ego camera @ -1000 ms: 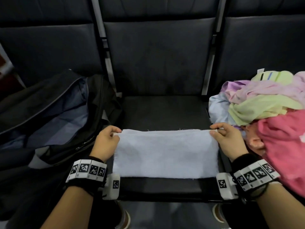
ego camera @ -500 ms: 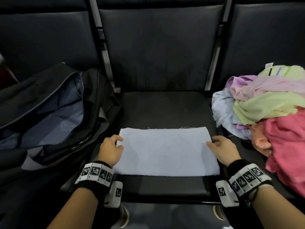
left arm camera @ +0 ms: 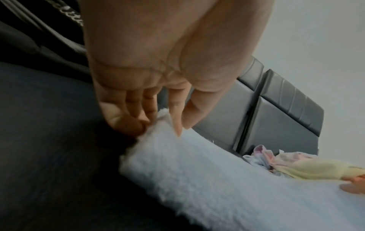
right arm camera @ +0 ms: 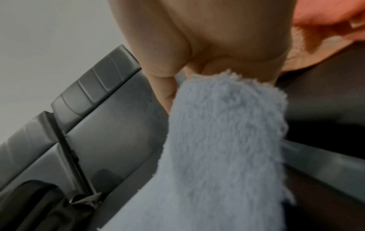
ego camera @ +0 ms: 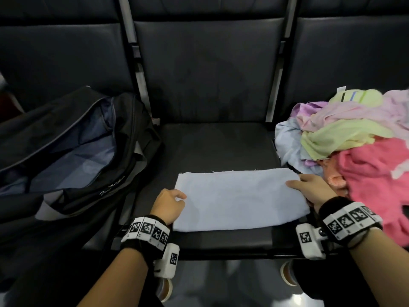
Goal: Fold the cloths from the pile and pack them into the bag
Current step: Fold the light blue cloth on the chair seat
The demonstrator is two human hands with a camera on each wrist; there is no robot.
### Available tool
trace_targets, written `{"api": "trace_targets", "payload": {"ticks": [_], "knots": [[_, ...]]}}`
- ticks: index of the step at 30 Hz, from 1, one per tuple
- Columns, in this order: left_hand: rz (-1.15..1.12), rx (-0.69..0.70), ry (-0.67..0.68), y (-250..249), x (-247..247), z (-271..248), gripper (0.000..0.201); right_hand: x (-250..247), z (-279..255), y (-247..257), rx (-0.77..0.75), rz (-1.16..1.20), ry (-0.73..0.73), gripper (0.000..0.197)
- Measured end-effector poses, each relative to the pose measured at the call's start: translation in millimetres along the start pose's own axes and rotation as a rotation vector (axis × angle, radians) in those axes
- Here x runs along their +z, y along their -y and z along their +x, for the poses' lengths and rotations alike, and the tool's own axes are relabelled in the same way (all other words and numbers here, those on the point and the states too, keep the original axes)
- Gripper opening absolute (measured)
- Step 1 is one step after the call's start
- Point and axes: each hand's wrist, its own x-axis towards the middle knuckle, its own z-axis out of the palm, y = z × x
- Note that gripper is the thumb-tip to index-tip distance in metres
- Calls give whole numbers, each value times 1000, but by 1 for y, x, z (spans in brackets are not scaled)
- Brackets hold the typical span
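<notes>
A light blue cloth (ego camera: 239, 200), folded into a flat rectangle, lies on the middle seat (ego camera: 217, 140). My left hand (ego camera: 170, 202) is at its left edge; in the left wrist view the thumb and fingers (left arm camera: 122, 121) pinch the fluffy edge of the cloth (left arm camera: 237, 179). At the right edge my right hand (ego camera: 309, 189) has its thumb on top, and in the right wrist view the cloth (right arm camera: 227, 140) runs up into its grip. A black bag (ego camera: 66, 151) lies open on the left seat. The pile of cloths (ego camera: 354, 138) sits on the right seat.
Dark seat backs (ego camera: 208, 69) rise behind all three seats. The pink cloth (ego camera: 371, 180) of the pile lies right beside my right wrist. The bag's mouth shows a blue-grey lining (ego camera: 73, 160). Bare seat shows in front of and behind the folded cloth.
Both hands have slid from the cloth's far corners back along its side edges toward me. The cloth stays flat on the seat.
</notes>
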Motion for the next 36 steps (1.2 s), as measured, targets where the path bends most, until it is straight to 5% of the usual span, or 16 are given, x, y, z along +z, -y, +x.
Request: {"api": "trace_targets", "payload": {"ticks": [3,6,11,14,18,20,24,29,36], "knots": [[65,3,-106,-9,-5,-4,28,9,-22,22,-33,137,101,17],[-110,103,-167,-21,-14,-7,24,37,-42,50,-91,192,217,22],[-705,-50,18,-35,-14,-13,14,118,-68,82,-181,178,397,30],[-827,-156,104,-29,-14,-13,16,161,-80,84,-177,159,542,44],[-770,-220,117,-17,-6,-10,29,167,-77,62,-196,36,509,48],[-723,-165,94,-17,1,-9,41,156,-72,48,-290,-66,455,41],[-448,57,34,-23,14,-12,36,137,-68,30,-414,-179,380,32],[-451,104,-119,-24,6,-13,45,133,-69,23,-549,-200,359,34],[-143,4,-104,-6,-4,-13,47,145,-74,8,-624,-397,473,28]]}}
